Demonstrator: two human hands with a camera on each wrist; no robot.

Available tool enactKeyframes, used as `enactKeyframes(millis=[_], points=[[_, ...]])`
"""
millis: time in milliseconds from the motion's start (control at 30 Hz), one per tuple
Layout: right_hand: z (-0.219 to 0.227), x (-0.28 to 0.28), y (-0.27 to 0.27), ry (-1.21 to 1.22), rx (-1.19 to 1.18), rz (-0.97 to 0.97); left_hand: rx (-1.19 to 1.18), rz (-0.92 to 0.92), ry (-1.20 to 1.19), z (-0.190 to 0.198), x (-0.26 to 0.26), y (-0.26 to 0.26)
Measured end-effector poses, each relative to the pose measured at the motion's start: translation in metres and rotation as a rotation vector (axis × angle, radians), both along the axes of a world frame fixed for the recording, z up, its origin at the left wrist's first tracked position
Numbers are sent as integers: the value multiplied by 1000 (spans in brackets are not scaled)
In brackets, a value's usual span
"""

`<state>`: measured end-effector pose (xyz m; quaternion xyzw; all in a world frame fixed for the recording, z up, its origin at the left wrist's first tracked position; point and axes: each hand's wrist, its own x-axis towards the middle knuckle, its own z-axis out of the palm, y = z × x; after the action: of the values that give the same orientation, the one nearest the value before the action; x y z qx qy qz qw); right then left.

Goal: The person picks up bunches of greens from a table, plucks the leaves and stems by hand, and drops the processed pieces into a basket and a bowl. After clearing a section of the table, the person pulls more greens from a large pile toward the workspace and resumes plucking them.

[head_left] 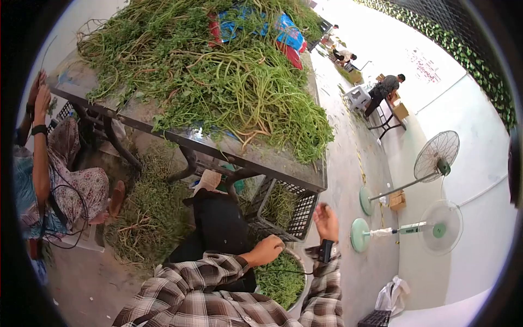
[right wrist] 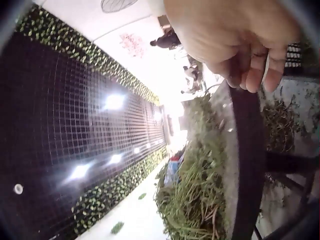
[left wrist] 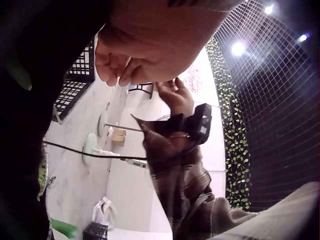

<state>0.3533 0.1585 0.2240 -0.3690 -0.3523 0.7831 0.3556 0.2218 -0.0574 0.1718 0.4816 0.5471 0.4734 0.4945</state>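
Left of the black crate (head_left: pixel 294 218), a heap of trimmed stems (head_left: pixel 150 218) lies on the floor under the desk (head_left: pixel 261 163), which carries a big pile of green stalks (head_left: pixel 218 76). The crate itself holds more greens. Just below the crate, the left hand (head_left: pixel 266 249) rests at the rim of a round basin (head_left: pixel 297 305) filled with leafy cuttings (head_left: pixel 280 280), fingers curled, though what they pinch is unclear. Right of the crate, the right hand (head_left: pixel 326 220) hangs raised, fingers loosely spread, holding nothing.

Probably a produce-sorting hall: table (head_left: pixel 261 158) heaped with greens (head_left: pixel 229 76), crates (head_left: pixel 297 218), pedestal fans (head_left: pixel 436 158).
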Motion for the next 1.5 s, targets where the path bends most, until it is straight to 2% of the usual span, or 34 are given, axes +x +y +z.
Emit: enactKeyframes(millis=[67, 133, 200, 233, 267, 333, 400, 433, 533, 567, 633, 667, 700, 733, 800, 900, 1033, 1100, 1267, 1433, 1467, 1500], points=[[49, -34, -5, -59, 224, 76, 16, 0, -19, 0, 1, 1], [85, -69, -12, -116, 294, 147, 9, -17, 13, 1, 2, 2], [106, -104, -21, -160, 364, 216, 57, 36, 6, -14, 10, 4], [113, -122, -25, -180, 390, 295, 65, -10, 22, -14, 8, 4], [118, -140, -30, -197, 417, 373, 73, -56, 41, -15, 5, 5], [124, -174, -42, -195, 422, 416, 62, -31, 49, -9, 2, 0], [130, -207, -54, -216, 483, 531, 111, -114, 76, -15, -1, 1], [129, -222, -56, -211, 488, 535, 8, -110, 54, -5, -2, -1], [125, -261, -60, -286, 585, 587, -50, -77, 11, -3, 1, -3], [125, -271, -61, -345, 639, 608, -60, -194, 61, -3, -5, 2], [121, -291, -58, -454, 701, 645, -73, -203, 6, -9, -5, 5], [121, -295, -57, -456, 707, 651, -94, -220, -48, -14, -2, 5], [124, -299, -59, -494, 673, 643, 37, -93, -53, -13, 1, 0], [125, -302, -60, -531, 639, 634, 42, -87, -54, -13, 0, 1], [123, -308, -57, -450, 604, 624, 121, -31, -12, -13, 0, 2], [129, -310, -60, -347, 591, 528, 50, -77, -115, 1, -3, -3], [155, -307, -54, -198, 677, 501, 48, -94, -117, 0, -3, -4], [178, -306, -51, -218, 698, 500, 138, -4, -131, -6, 4, -4], [232, -309, -31, -193, 700, 405, 97, -52, -159, 4, -3, -5], [288, -301, 2, -93, 890, 340, 51, -70, -154, 11, -8, -7], [303, -297, 9, -111, 933, 249, 40, -101, -107, 8, -9, -4], [319, -294, 12, -74, 988, 240, 29, -134, -60, 5, -8, -2]])
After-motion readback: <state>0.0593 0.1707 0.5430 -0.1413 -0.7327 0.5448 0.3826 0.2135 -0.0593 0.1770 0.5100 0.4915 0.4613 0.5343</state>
